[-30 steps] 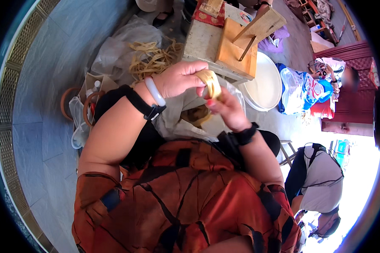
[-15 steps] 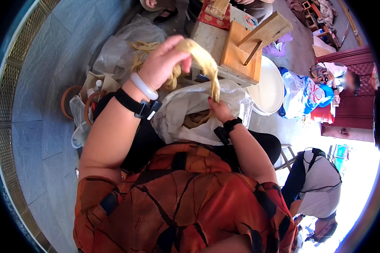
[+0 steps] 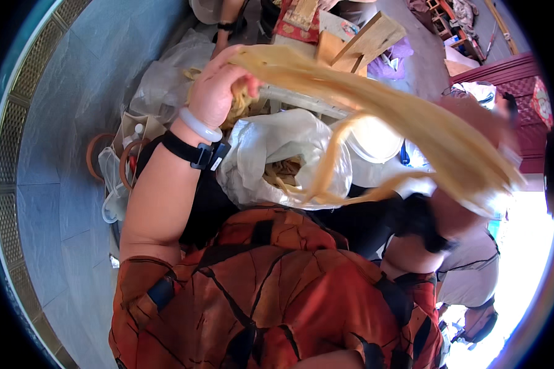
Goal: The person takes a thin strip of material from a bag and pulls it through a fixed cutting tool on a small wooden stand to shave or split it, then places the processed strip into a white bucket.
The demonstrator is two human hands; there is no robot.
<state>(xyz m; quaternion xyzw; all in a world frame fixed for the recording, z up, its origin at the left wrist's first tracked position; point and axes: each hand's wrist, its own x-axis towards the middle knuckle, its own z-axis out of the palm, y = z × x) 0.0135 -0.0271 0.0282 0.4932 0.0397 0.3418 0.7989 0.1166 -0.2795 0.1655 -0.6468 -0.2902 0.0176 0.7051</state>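
My left hand (image 3: 218, 86), with a pale bangle and a black strap at its wrist, is closed on one end of a long yellowish flat strip (image 3: 351, 89). The strip stretches across to the right, close to the view. A thinner length (image 3: 329, 154) loops down from it. On the right, my raised right hand (image 3: 455, 212) is behind the strip's far end; motion smears its fingers, so its grip cannot be told. In front of me a white plastic bag (image 3: 246, 160) gapes, with more yellowish strips (image 3: 283, 169) inside.
Beyond the bag stand a wooden block with an upright board (image 3: 372, 40) and a round white tub (image 3: 375, 141). At left are a clear plastic bag (image 3: 166, 77) and a handled bag (image 3: 129, 132). Another person's arm (image 3: 228, 15) shows at the top; someone bends at right (image 3: 471, 270).
My right hand has swung up and right from the bag, and the strip now spans wide across the view. My left hand has shifted slightly left, still closed on the strip.
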